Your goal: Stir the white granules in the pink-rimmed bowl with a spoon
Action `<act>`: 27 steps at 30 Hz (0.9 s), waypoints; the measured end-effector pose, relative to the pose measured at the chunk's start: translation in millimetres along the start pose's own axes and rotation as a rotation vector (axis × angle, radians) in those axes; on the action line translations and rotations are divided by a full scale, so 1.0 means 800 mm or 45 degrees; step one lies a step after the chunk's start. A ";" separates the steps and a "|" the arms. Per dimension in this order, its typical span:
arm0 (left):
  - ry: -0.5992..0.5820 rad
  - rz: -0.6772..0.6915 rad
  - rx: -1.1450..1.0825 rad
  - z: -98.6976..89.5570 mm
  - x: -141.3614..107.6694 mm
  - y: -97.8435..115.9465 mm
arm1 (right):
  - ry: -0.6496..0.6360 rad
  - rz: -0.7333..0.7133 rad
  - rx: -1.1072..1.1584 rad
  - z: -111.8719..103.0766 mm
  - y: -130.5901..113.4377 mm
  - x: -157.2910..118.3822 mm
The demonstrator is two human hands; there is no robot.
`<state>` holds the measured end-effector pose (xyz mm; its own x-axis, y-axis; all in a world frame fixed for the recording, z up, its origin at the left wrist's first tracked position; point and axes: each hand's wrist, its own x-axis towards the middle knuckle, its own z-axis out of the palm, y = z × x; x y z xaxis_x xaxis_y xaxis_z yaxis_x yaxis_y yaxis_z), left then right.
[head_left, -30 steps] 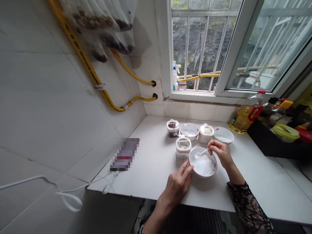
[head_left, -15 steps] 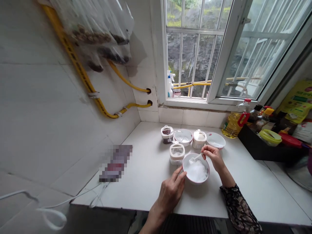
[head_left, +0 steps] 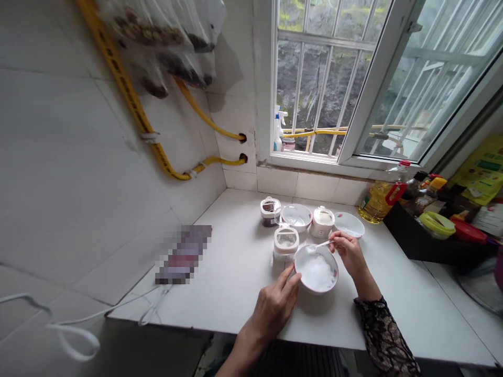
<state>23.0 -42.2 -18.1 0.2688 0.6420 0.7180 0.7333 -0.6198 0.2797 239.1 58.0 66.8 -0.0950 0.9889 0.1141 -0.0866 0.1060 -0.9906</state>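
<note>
My left hand [head_left: 275,305] grips the near-left rim of a white bowl [head_left: 329,289] with its thumb and fingers. Loose white powder [head_left: 319,275] lies heaped in this bowl. Between the fingertips of my right hand [head_left: 349,255] is the handle of a small white spoon [head_left: 324,243]. The spoon's head is over the bowl's far left side, with some white powder in it. A lidded seasoning jar [head_left: 285,254] with white contents stands just left of the bowl.
Behind stand a jar with dark contents [head_left: 270,217], a second bowl [head_left: 307,222], a pale jar [head_left: 323,230] and a third bowl [head_left: 357,230]. An oil bottle [head_left: 372,204] and a black box [head_left: 408,235] of bottles are at right. A blurred-out object [head_left: 184,256] with cables lies left.
My right hand has raised the spoon slightly from the powder toward the bowl's far rim. My left hand keeps its hold on the bowl. The camera view has shifted slightly.
</note>
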 end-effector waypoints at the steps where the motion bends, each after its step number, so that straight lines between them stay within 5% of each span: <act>1: 0.001 -0.001 -0.001 0.000 0.000 0.000 | 0.004 -0.002 0.008 0.002 0.000 0.000; 8: 0.002 0.004 -0.001 0.002 0.000 -0.001 | 0.010 -0.192 -0.037 0.034 0.004 0.000; 17: 0.016 0.012 0.027 0.001 0.001 -0.001 | -0.308 -1.032 -1.012 0.050 0.004 -0.019; 20: 0.014 0.005 0.015 0.001 0.000 -0.002 | -0.162 -1.039 -0.915 0.044 0.000 -0.022; 27: -0.008 0.003 0.007 0.000 -0.001 -0.002 | 0.152 -0.727 -0.652 0.017 -0.006 -0.025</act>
<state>21.1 -41.7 -19.0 0.2746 0.6432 0.7148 0.7361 -0.6188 0.2741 228.0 36.5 70.2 -0.0638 0.7679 0.6374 0.3821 0.6088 -0.6952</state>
